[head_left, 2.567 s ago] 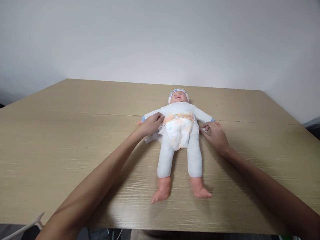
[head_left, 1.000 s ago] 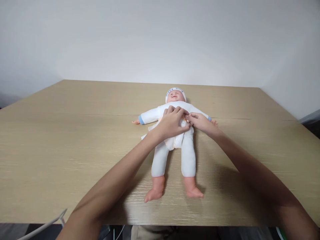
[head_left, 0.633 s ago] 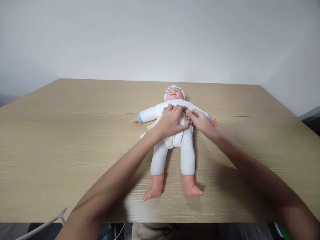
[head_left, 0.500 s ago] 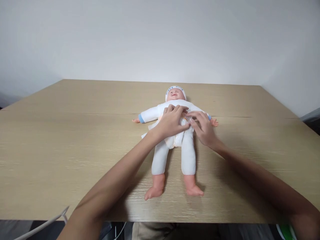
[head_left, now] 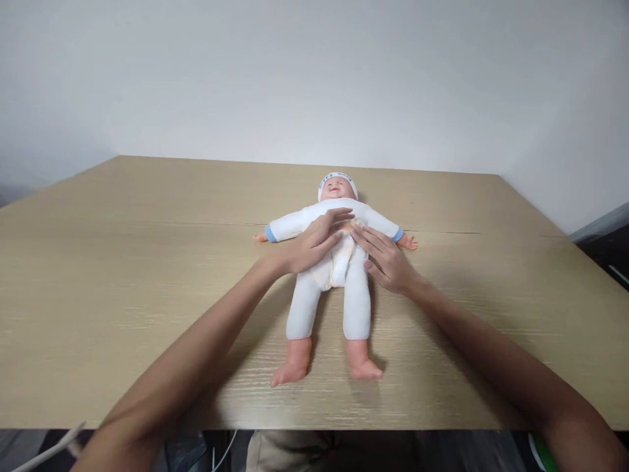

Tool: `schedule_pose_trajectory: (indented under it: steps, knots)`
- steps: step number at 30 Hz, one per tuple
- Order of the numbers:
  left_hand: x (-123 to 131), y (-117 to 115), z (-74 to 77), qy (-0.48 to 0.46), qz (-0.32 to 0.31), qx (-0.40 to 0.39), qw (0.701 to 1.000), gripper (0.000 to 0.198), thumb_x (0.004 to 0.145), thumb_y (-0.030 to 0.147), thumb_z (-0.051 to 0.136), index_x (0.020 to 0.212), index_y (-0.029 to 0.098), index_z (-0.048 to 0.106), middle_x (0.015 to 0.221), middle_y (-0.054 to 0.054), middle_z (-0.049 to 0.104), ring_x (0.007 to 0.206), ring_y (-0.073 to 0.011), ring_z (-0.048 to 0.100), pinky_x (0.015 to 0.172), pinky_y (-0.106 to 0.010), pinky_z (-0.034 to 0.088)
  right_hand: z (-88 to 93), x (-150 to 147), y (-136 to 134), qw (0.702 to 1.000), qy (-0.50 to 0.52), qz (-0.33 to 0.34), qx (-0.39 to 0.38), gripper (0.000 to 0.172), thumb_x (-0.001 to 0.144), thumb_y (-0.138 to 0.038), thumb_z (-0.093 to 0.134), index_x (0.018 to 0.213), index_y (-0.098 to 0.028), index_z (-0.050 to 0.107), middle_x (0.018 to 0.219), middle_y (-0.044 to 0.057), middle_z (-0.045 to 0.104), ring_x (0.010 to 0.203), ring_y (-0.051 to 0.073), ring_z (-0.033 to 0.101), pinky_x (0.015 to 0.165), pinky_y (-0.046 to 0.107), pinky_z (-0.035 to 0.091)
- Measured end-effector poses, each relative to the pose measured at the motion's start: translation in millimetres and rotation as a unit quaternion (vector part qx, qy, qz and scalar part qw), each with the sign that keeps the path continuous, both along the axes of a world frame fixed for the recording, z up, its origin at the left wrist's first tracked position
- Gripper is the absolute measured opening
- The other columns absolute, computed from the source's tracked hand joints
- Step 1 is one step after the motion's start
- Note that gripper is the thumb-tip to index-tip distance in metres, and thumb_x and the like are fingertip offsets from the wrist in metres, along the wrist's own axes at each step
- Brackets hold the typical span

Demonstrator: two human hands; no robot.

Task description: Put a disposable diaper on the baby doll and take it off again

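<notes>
Diaper (head_left: 339, 265): around the hips of the doll (head_left: 332, 208), between the left hand (head_left: 317, 242) and the right hand (head_left: 386, 257), partly covered by both.
Change at the waistband (head_left: 346, 225): half a second ago the right hand was curled by it; now those fingers lie straighter, and the left hand has drawn toward its own side, baring more of the front.
Diaper's look: white, pale orange at the waist, creased down the middle.
Left hand: fingers extended, grasping nothing visible; whether it presses or hovers, I cannot tell.
Right hand: unclenched, fingers outstretched over the diaper's edge.
Doll: on its back, arms spread, on the wooden table (head_left: 147, 275).
</notes>
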State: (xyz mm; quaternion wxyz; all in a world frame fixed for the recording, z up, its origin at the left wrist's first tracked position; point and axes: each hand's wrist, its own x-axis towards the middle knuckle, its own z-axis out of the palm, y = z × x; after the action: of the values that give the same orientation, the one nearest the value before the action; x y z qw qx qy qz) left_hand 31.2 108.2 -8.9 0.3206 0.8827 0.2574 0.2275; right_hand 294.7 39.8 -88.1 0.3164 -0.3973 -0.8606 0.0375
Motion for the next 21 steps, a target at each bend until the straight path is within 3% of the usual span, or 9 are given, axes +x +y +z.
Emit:
schedule_pose_trajectory:
  steps: [3,6,11,16,21]
  knots:
    - [-28.3,-3.9,-20.1,-0.05,0.045,-0.002,0.998,0.054,0.116,0.047,0.042,0.165,0.025,0.04,0.175,-0.014,0.045,0.165,-0.0294,0.041,0.138,-0.051,0.033,1.7,0.1,-1.9,1.0,0.001,0.001,-0.005,0.067,0.117,-0.048,0.035,0.181,-0.03,0.025,0.184,0.004,0.036,0.172,0.029,0.032,0.141,0.058,0.031]
    - [-60.5,-6.7,-43.3,-0.056,0.123,0.009,0.991,0.056,0.113,0.047,0.045,0.163,0.022,0.039,0.175,-0.017,0.044,0.164,-0.0324,0.041,0.138,-0.058,0.032,0.3,0.8,-2.6,1.0,0.013,0.001,-0.008,0.066,0.117,-0.048,0.034,0.181,-0.031,0.027,0.184,0.005,0.037,0.171,0.03,0.035,0.139,0.06,0.033]
    - [-96.3,-6.6,-60.7,-0.015,0.212,0.019,0.977,0.044,0.107,0.045,0.05,0.144,0.021,0.053,0.152,-0.019,0.064,0.143,-0.0351,0.059,0.126,-0.062,0.045,6.1,-4.8,1.4,0.999,0.04,-0.005,0.0,0.063,0.117,-0.047,0.035,0.178,-0.029,0.035,0.18,0.008,0.043,0.168,0.031,0.04,0.138,0.06,0.035]
    - [-101.6,-5.0,-63.6,0.046,0.279,0.055,0.958,0.038,0.102,0.055,0.054,0.12,0.022,0.058,0.124,-0.018,0.071,0.119,-0.038,0.065,0.11,-0.06,0.052,36.7,-35.7,26.5,0.997,0.058,-0.025,-0.033,0.058,0.117,-0.049,0.037,0.17,-0.028,0.048,0.171,0.009,0.056,0.162,0.03,0.047,0.138,0.058,0.035]
    - [-105.2,-4.9,-67.7,0.101,0.268,0.069,0.956,0.031,0.095,0.055,0.059,0.1,0.025,0.053,0.102,-0.013,0.071,0.101,-0.0372,0.069,0.094,-0.056,0.054,79.9,-76.0,70.8,0.989,-0.012,0.031,-0.143,0.056,0.108,-0.052,0.064,0.154,-0.02,0.064,0.16,0.013,0.066,0.151,0.035,0.057,0.131,0.057,0.042]
